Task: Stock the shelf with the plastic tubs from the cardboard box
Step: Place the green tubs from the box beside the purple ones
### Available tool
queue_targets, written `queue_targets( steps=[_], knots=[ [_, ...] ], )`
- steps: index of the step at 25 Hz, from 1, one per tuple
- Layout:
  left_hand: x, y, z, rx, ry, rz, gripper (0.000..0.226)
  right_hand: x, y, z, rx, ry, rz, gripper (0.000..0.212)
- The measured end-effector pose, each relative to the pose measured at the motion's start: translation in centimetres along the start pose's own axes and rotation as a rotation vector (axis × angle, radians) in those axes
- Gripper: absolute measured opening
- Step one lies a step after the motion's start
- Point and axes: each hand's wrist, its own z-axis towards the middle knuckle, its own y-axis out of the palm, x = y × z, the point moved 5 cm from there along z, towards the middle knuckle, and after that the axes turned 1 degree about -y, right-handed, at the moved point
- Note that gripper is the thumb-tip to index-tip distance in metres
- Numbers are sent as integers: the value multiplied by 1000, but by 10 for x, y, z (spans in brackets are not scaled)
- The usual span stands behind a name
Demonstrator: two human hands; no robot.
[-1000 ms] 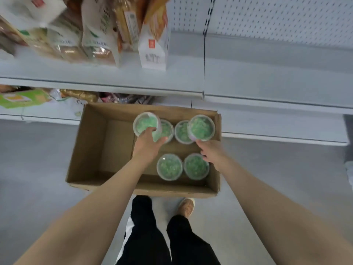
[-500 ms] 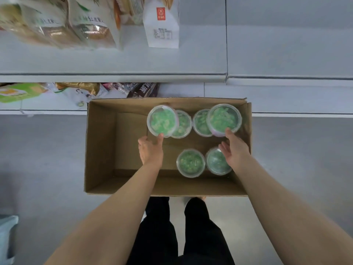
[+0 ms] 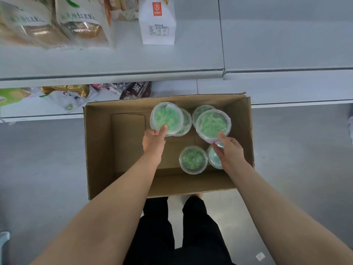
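A: Two tubs are up off the box floor now. A second ago your hands were low among them; since then both have risen, and the view has tipped down toward the cardboard box [image 3: 99, 150]. Your left hand [image 3: 153, 140] pinches the left tub [image 3: 166, 118], thumb on the lid rim and the other fingers hidden beneath. Your right hand [image 3: 230, 150] does the same with the right tub [image 3: 213, 123].

B: So where do the rest sit?

A: Four are left in the box. Two lie past your fingertips, each partly covered by a lifted tub: the far left tub [image 3: 186, 121] and the far right tub [image 3: 199, 113]. The near tub [image 3: 193, 159] stands between your two wrists, and another tub [image 3: 213, 157] is half hidden under your right palm.

B: What does the lift mean for the job?

A: My reading is that you have finished the pick and the carry comes next. The shelf [image 3: 286, 44] straight ahead of your right fingers is bare; ahead of your left fingers it holds a white carton [image 3: 157, 22] and bread bags [image 3: 57, 22]. The right bay looks the likelier spot. Your grips touch only the rims, so I would keep both tubs level.
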Motion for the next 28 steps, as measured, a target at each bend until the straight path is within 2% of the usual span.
queue_targets(
  steps=[3, 8, 13, 16, 22, 28],
  knots=[
    [1, -6, -12, -25, 32, -49, 45, -6, -2, -14, -39, -62, -68, 27],
    [20, -31, -63, 49, 229, -40, 39, -38, -4, -48, -253, -126, -65, 23],
    [63, -54, -138, 136, 413, -140, 56, -87, -10, -103, -426, -249, -4, 19],
    [94, -68, -184, 177, 548, -220, 65, -125, -15, -147, -551, -383, 18, 18],
    [155, -101, -275, 234, 784, -427, 47, -189, -14, -226, -676, -530, 79, 26],
    [212, -137, -307, 240, 848, -511, 44, -239, 1, -283, -745, -601, 139, 30]
  ],
)
